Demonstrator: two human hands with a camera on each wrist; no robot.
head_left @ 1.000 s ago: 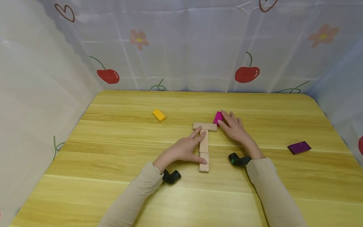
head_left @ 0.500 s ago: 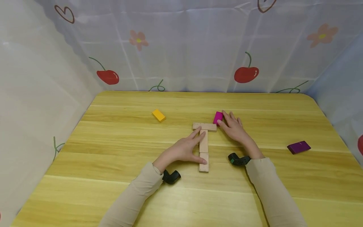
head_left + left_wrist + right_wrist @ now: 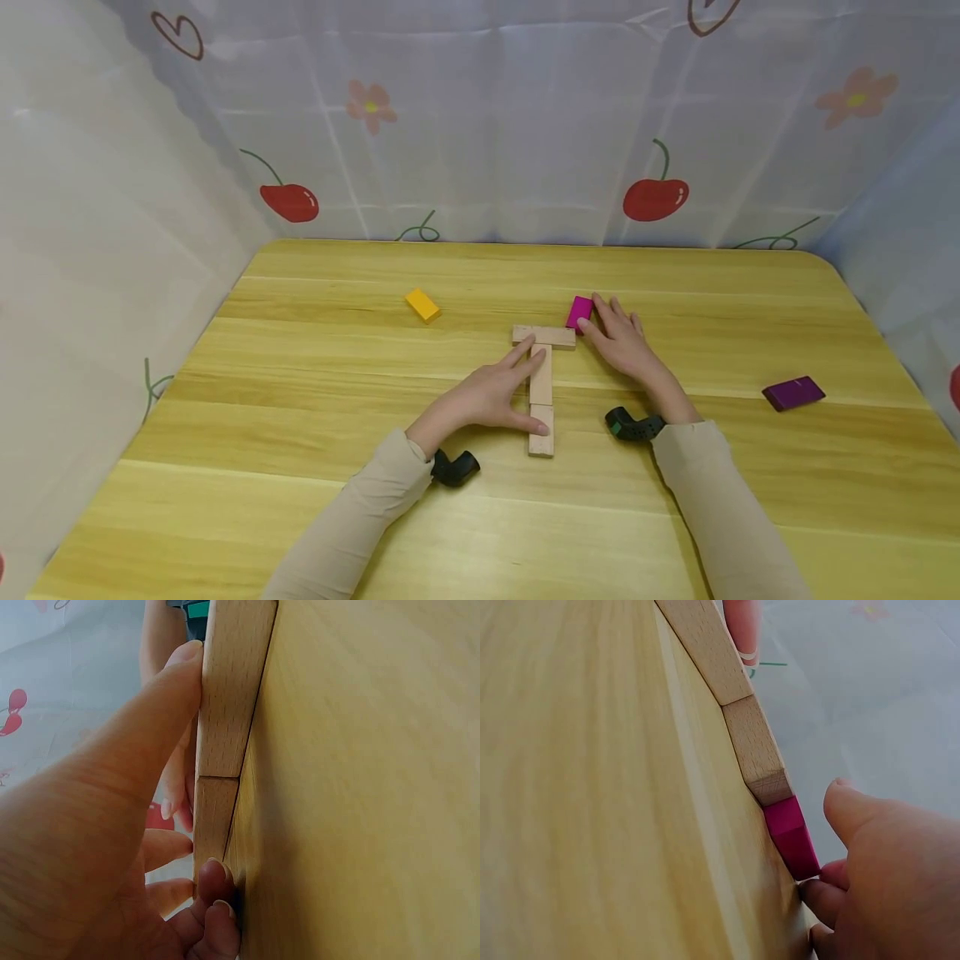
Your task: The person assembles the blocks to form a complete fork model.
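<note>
a: why does the left hand [image 3: 491, 396] lie across the wooden blocks [image 3: 542, 379]?

b: its grip is spread wide and pinches nothing; the thumb rests on the near block [image 3: 541, 447], while the forefinger reaches the crosswise block [image 3: 557, 336], probably to steady them from above

a: and where is the pink block [image 3: 580, 311]?

b: flat on the table [image 3: 300, 375], slantwise at the right end of the crosswise block, apparently touching it; the right hand [image 3: 618, 342] rests beside it, grip loosely spread, fingers at its outer side and the thumb clear of it in the right wrist view, which suggests a guiding touch

a: the yellow block [image 3: 423, 306] and the purple block [image 3: 793, 393]?

b: both lie well apart from the hands, left and right respectively, which presumably leaves working room
</note>
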